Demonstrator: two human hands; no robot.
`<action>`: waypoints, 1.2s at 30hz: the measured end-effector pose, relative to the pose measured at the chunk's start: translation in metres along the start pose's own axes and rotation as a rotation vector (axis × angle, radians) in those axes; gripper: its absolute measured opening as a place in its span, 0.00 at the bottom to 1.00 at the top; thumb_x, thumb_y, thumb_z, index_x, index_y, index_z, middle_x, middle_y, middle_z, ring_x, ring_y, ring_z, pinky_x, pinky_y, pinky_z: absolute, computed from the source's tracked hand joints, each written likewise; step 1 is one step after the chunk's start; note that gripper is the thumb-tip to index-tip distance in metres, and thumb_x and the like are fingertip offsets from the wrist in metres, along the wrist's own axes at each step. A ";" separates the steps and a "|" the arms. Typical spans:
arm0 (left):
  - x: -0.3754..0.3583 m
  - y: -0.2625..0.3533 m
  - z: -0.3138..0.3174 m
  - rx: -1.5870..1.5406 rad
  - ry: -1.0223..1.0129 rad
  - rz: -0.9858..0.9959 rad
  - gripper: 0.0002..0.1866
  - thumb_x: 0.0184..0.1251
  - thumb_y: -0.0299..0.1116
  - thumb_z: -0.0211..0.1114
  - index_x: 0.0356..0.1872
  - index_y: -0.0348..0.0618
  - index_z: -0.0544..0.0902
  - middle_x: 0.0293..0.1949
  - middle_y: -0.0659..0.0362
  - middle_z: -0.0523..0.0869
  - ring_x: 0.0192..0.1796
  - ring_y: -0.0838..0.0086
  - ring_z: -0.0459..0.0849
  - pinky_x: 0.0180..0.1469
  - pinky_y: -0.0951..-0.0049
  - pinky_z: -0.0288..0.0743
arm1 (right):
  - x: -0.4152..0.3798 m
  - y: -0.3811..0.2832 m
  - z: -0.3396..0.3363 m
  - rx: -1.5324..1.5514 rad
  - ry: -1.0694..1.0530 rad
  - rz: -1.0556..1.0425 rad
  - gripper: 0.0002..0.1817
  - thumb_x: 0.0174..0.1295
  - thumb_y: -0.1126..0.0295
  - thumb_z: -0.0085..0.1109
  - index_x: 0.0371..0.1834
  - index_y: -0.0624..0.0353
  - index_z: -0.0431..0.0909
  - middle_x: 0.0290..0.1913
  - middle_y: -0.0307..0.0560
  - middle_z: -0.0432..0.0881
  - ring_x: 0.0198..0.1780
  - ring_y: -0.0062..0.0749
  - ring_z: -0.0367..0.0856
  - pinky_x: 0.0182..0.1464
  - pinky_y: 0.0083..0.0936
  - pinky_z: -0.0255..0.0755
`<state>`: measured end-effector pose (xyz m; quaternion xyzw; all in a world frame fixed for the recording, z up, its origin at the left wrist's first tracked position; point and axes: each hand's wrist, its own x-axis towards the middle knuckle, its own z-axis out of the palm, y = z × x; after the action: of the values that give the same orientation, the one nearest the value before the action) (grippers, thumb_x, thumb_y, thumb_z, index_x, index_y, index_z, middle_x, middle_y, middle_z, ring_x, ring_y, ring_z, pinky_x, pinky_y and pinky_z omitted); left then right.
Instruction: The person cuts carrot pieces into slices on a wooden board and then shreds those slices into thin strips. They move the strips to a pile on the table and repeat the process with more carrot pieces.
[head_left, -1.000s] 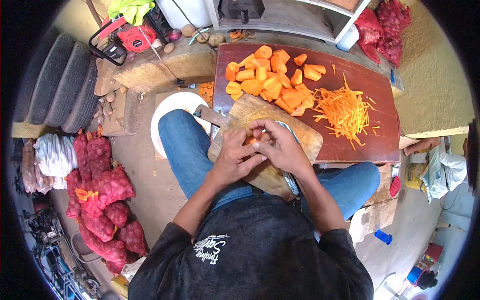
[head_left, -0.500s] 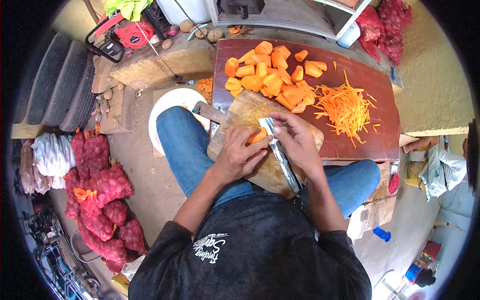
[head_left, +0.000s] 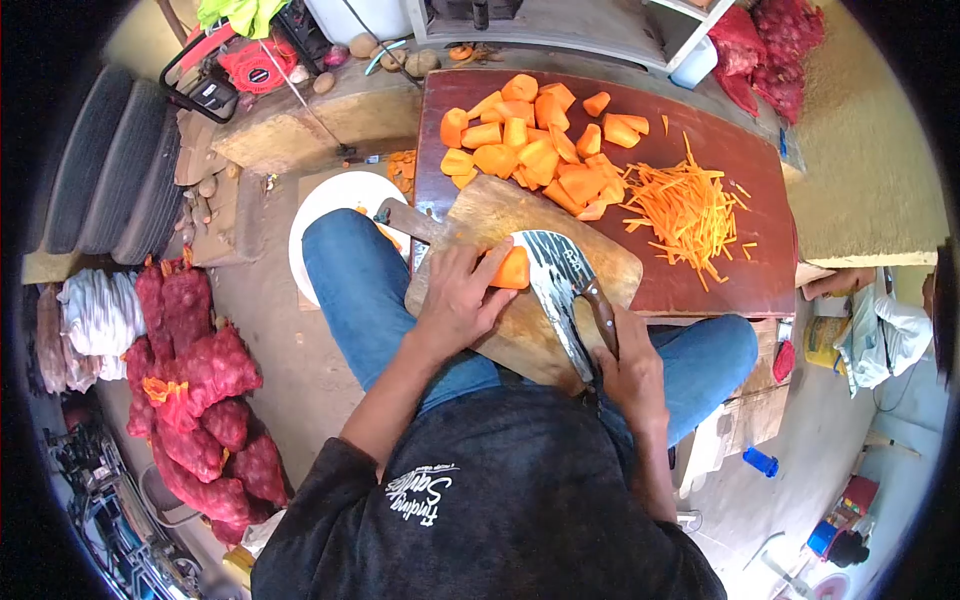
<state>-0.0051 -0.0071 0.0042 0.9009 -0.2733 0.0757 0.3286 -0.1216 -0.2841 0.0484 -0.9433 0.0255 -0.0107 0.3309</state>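
Note:
My left hand (head_left: 462, 300) is closed on a carrot piece (head_left: 513, 269), pressing it against the wooden cutting board (head_left: 470, 215). My right hand (head_left: 630, 365) grips the brown handle of a knife (head_left: 560, 285). Its wide blade, patterned in black and silver, lies tilted over the board just right of the carrot piece. Past the board's far edge is a heap of peeled carrot chunks (head_left: 540, 160). A pile of thin carrot strips (head_left: 685, 210) lies to the right of the chunks.
Board and carrots rest on a dark red table (head_left: 740, 270). A white round basin (head_left: 320, 200) stands by my left knee. Red net sacks (head_left: 215, 365) are heaped on the floor at left, near stacked tires (head_left: 150, 180). Low ledges border the table.
My right hand has moved from the top of the blade down to the knife's handle. The blade now lies flatter, showing its side. My left hand still holds the carrot piece.

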 end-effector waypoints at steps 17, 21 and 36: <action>0.009 0.006 -0.017 -0.324 0.118 -0.134 0.32 0.55 0.32 0.88 0.63 0.41 0.89 0.56 0.50 0.90 0.60 0.53 0.88 0.67 0.59 0.80 | 0.010 0.007 0.005 0.720 -0.227 0.217 0.29 0.61 0.81 0.71 0.67 0.65 0.77 0.45 0.38 0.80 0.42 0.20 0.79 0.43 0.23 0.75; 0.007 0.004 -0.017 -0.234 0.091 -0.092 0.29 0.56 0.32 0.88 0.61 0.42 0.90 0.56 0.50 0.90 0.57 0.52 0.88 0.63 0.57 0.81 | 0.011 0.004 -0.009 0.729 -0.413 0.329 0.30 0.67 0.81 0.71 0.74 0.64 0.79 0.44 0.38 0.82 0.38 0.20 0.82 0.41 0.25 0.79; 0.002 0.010 -0.005 0.036 0.019 0.224 0.20 0.62 0.31 0.80 0.55 0.40 0.88 0.58 0.44 0.84 0.58 0.46 0.84 0.60 0.49 0.81 | 0.003 -0.055 -0.028 0.280 -0.162 -0.149 0.36 0.72 0.71 0.75 0.82 0.60 0.72 0.57 0.63 0.90 0.57 0.60 0.92 0.58 0.46 0.84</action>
<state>-0.0085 -0.0111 0.0146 0.8696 -0.3679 0.1256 0.3045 -0.1178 -0.2594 0.1049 -0.8851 -0.0729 0.0375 0.4581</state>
